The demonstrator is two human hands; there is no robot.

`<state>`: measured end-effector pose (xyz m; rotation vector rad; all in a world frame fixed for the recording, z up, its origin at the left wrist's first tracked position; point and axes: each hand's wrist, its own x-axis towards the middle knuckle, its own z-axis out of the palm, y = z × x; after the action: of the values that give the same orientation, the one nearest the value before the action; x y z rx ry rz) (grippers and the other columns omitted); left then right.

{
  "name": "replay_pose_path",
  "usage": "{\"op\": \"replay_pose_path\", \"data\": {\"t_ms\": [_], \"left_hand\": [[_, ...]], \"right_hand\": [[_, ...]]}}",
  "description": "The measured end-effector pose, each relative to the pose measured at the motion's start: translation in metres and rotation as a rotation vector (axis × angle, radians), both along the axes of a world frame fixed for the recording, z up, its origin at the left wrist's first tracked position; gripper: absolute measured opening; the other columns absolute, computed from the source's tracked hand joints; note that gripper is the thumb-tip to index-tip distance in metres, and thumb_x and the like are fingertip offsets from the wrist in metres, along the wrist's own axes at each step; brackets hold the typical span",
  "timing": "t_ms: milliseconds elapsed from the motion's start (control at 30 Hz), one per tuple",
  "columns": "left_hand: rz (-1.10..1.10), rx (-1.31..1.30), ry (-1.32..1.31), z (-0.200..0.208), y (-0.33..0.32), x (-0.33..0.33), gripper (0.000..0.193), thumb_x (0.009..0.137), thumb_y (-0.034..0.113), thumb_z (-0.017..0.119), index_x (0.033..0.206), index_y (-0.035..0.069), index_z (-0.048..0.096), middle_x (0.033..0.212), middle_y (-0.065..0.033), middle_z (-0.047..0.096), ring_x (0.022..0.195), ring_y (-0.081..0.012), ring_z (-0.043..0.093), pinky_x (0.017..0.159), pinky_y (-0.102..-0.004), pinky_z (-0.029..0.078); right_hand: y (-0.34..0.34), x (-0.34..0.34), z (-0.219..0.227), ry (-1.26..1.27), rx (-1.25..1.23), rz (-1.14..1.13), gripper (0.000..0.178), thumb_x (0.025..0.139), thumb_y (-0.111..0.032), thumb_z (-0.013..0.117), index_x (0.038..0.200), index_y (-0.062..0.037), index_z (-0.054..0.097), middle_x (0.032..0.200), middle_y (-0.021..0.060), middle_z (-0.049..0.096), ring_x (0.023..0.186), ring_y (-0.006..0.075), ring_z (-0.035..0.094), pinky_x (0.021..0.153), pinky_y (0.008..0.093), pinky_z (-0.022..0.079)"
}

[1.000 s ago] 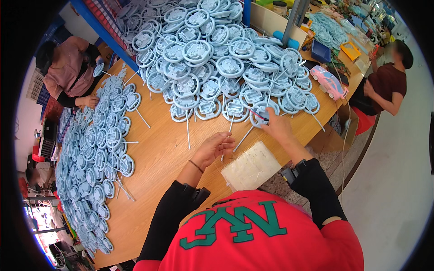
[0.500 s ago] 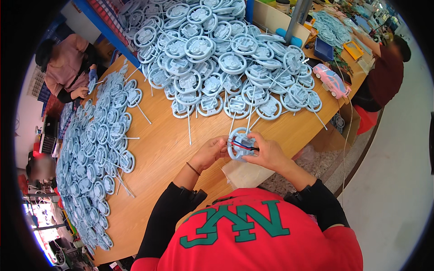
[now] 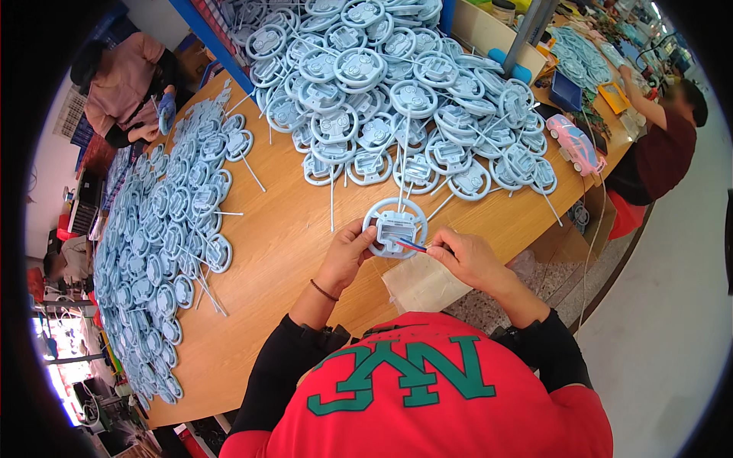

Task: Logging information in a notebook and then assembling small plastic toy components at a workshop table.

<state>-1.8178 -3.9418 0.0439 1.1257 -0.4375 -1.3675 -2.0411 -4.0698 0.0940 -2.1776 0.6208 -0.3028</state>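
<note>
My left hand (image 3: 347, 256) grips a light-blue toy steering wheel (image 3: 397, 229) by its left rim, thumb on top. The wheel's back faces up, showing a rectangular recess, and a thin rod extends from its far side. At the wheel's lower right, my right hand (image 3: 467, 258) pinches what look like red and blue wires (image 3: 412, 246). Their far ends reach onto the wheel near the recess; exactly where they end is too small to tell. Just beyond the wheel lies a large heap of similar steering wheels (image 3: 359, 69).
More steering wheels (image 3: 164, 252) cover the left of the wooden table (image 3: 282, 252). A plastic bag (image 3: 420, 282) lies by the near edge. Right of the heap stand a pink toy car (image 3: 576, 143) and a blue bin (image 3: 565, 91). People work at far left and far right.
The steering wheel has turned to lie flatter, its recess now facing up. My right hand has moved off the wheel's rim to the right, drawing back with the wires.
</note>
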Motion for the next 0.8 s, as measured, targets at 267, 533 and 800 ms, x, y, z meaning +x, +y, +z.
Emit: {"op": "replay_pose_path", "data": {"t_ms": [267, 533, 800], "left_hand": [[0.023, -0.014, 0.09, 0.006, 0.001, -0.005, 0.03, 0.097, 0.019, 0.055, 0.121, 0.003, 0.056, 0.104, -0.0031, 0.062, 0.09, -0.0121, 0.061, 0.081, -0.0287, 0.054], [0.037, -0.042, 0.122, 0.01, -0.003, -0.012, 0.036, 0.095, 0.023, 0.058, 0.124, 0.003, 0.052, 0.107, -0.0038, 0.061, 0.094, -0.0129, 0.061, 0.085, -0.0312, 0.053], [0.01, -0.088, 0.124, 0.011, 0.006, -0.004, 0.037, 0.096, 0.025, 0.057, 0.125, 0.003, 0.052, 0.116, -0.0063, 0.061, 0.105, -0.0165, 0.061, 0.09, -0.0328, 0.052]], "right_hand": [[-0.001, 0.005, 0.007, 0.008, 0.021, -0.005, 0.021, 0.089, -0.028, 0.061, 0.087, -0.0079, 0.056, 0.069, 0.0118, 0.062, 0.067, 0.033, 0.062, 0.058, 0.0429, 0.044], [-0.005, 0.007, 0.006, 0.003, 0.055, -0.012, 0.024, 0.088, -0.029, 0.064, 0.092, -0.0072, 0.054, 0.07, 0.0109, 0.062, 0.065, 0.0309, 0.062, 0.057, 0.0402, 0.045], [0.001, 0.01, 0.003, -0.056, 0.02, 0.022, 0.024, 0.086, -0.027, 0.067, 0.09, -0.0071, 0.054, 0.07, 0.0089, 0.062, 0.062, 0.0276, 0.061, 0.055, 0.0368, 0.045]]}}
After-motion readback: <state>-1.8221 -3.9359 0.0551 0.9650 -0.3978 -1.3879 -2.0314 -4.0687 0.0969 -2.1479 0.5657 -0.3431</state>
